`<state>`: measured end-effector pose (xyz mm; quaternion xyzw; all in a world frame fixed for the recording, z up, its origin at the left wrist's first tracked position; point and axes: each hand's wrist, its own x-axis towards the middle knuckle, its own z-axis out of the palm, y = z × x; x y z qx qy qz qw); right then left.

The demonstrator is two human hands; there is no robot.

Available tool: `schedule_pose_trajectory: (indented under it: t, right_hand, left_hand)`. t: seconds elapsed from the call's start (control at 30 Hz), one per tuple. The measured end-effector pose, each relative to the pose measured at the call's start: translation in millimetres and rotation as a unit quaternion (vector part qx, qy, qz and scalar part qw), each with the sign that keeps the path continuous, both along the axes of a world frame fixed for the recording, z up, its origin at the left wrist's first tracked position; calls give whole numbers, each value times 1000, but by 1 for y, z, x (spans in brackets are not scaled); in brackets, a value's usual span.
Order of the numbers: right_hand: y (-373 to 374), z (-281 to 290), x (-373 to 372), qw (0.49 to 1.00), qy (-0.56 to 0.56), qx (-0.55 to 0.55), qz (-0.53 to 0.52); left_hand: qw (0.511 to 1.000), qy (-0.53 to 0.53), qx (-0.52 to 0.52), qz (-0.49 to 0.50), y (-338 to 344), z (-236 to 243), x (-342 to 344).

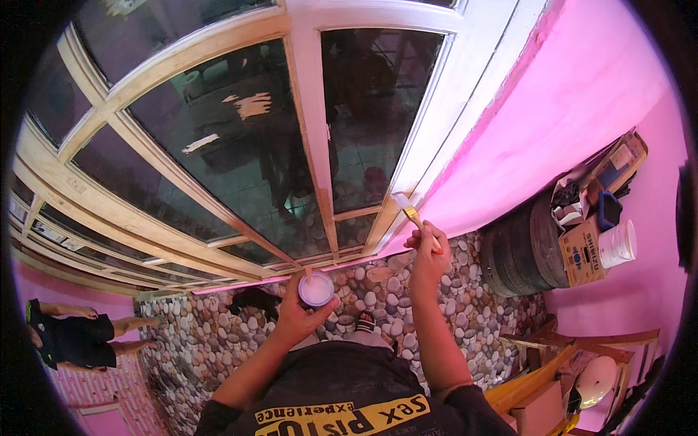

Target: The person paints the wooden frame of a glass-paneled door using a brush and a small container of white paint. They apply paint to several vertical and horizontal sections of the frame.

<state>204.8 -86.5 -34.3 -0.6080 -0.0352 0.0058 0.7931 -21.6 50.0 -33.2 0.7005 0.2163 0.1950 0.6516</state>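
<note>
My right hand [429, 254] is closed around the handle of a paintbrush [411, 213] with a gold-coloured ferrule. Its pale bristles rest against the lower part of a wooden window frame's right upright [429, 149], beside the pink wall. Around a small round cup of whitish paint [316, 291] my left hand [294, 318] is wrapped, at waist height and below the panes. The right upright is white, while the bars farther left [211, 51] show a bare, yellowish wood tone. Dark glass [225, 145] fills the frame, with pale smears on one pane.
Stacked tyres [512, 247], a cardboard box [584, 254] and a white bucket [617, 244] stand along the right wall. Wooden furniture [538, 378] is at lower right. Another person [76, 336] stands at far left. A dark shape [254, 301] lies on the pebble-patterned floor [196, 349].
</note>
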Motion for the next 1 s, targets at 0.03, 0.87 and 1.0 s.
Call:
schedule_pose_trajectory:
  t: [0.03, 0.87, 1.0]
  right_hand:
    - [3, 1, 2, 1000, 4, 8, 7]
    - [-4, 13, 16, 996, -61, 55, -18]
    - [-14, -13, 7, 999, 32, 14, -11]
  left_hand:
    - [1000, 1, 1, -2, 0, 0, 0]
    - [998, -7, 59, -6, -7, 1, 6]
    - [999, -5, 51, -1, -10, 0, 8]
